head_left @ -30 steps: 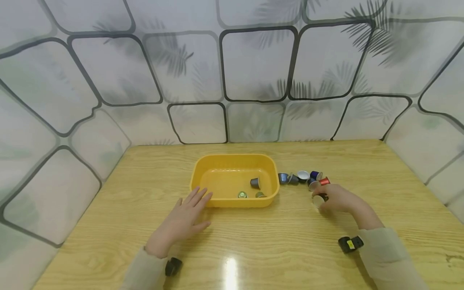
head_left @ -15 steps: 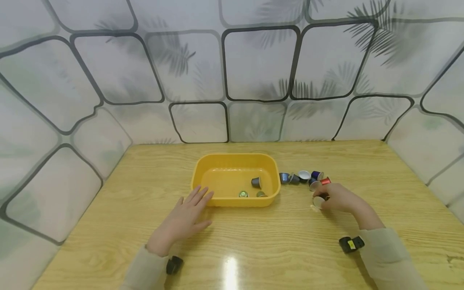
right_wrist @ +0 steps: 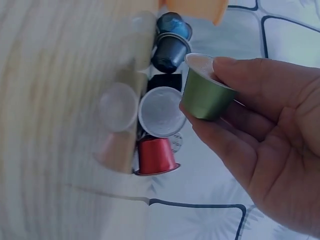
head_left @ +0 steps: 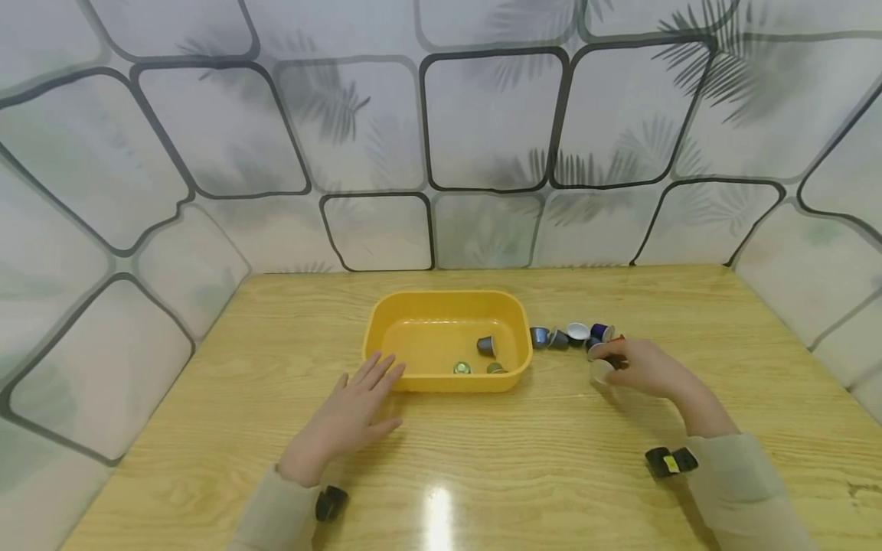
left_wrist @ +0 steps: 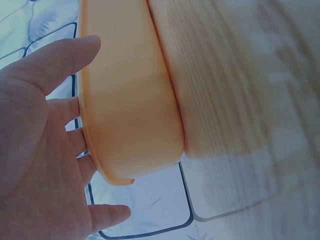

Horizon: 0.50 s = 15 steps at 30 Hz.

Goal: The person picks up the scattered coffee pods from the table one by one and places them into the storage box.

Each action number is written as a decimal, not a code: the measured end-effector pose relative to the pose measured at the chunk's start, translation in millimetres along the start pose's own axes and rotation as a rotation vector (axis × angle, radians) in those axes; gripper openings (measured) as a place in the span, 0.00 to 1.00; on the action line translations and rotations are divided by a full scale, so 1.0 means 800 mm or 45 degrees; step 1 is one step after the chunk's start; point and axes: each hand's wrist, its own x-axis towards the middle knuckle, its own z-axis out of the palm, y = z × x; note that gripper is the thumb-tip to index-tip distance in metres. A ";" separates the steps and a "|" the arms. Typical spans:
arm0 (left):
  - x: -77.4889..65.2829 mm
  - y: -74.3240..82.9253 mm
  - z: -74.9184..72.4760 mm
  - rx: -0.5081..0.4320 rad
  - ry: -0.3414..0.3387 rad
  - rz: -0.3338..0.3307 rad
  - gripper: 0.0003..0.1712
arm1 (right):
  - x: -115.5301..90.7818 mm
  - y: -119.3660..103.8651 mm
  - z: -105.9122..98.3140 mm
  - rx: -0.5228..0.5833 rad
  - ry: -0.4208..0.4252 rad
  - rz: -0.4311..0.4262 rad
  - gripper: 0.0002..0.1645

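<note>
Holds green capsule (right_wrist: 206,100) in right hand (head_left: 644,370), left hand (head_left: 344,419) spread wide at yellow tray (head_left: 448,384)

Pinches the green capsule between thumb and fingers of the right hand, pale lid in view — to the right of the yellow tray, just on the near side of the loose capsules' right end. Spreads the left hand at the tray's near left corner, fingers straight and reaching to the rim, holding nothing. Cannot tell how firmly, if at all, the fingertips touch the tray.

Shows three capsules inside the tray, all toward its right: a dark capsule (head_left: 485,347) on its side, a green-topped capsule (head_left: 462,368) nearer, an olive capsule (head_left: 495,368) partly hidden by the near wall. Shows more on the table (head_left: 482,467), running rightward — a blue capsule (head_left: 540,337) just beside the tray, then a grey capsule (head_left: 559,339), a white-lidded capsule (head_left: 577,333), a purple capsule (head_left: 602,332) on the far side, and a red capsule (right_wrist: 157,154) mostly hidden by the right hand in the head view. Has a patterned wall (head_left: 489,122) at the far side
</note>
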 end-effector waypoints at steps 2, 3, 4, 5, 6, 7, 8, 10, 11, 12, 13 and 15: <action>0.000 0.000 0.000 0.000 0.004 0.001 0.41 | -0.002 -0.003 -0.003 -0.003 0.015 -0.001 0.20; 0.000 0.000 0.000 0.003 0.004 0.002 0.41 | -0.002 -0.004 -0.004 -0.008 0.022 -0.001 0.20; 0.000 0.000 0.000 0.003 0.005 0.002 0.41 | -0.003 -0.006 -0.006 -0.012 0.028 -0.002 0.19; 0.000 0.000 0.000 0.003 0.007 0.003 0.41 | -0.004 -0.007 -0.007 -0.013 0.035 -0.003 0.19; 0.000 0.000 0.000 0.002 0.008 0.004 0.41 | -0.005 -0.009 -0.009 -0.023 0.045 0.000 0.19; 0.000 0.000 0.000 0.001 0.007 0.004 0.41 | -0.006 -0.011 -0.010 -0.028 0.055 0.002 0.18; 0.000 0.000 0.000 0.001 0.007 0.005 0.41 | -0.007 -0.013 -0.012 -0.034 0.065 -0.001 0.18; 0.000 -0.001 0.001 0.001 0.005 0.005 0.41 | -0.009 -0.016 -0.014 -0.044 0.088 -0.001 0.17; 0.000 -0.001 0.001 0.001 0.004 0.005 0.41 | -0.010 -0.017 -0.015 -0.049 0.098 -0.005 0.17; 0.000 -0.001 0.001 -0.001 0.002 0.005 0.41 | -0.011 -0.018 -0.016 -0.055 0.107 -0.008 0.17; 0.000 -0.001 0.001 -0.002 0.001 0.005 0.41 | -0.012 -0.019 -0.017 -0.055 0.114 -0.011 0.16; 0.000 -0.001 0.001 -0.004 0.001 0.005 0.41 | -0.013 -0.021 -0.018 -0.049 0.125 -0.011 0.16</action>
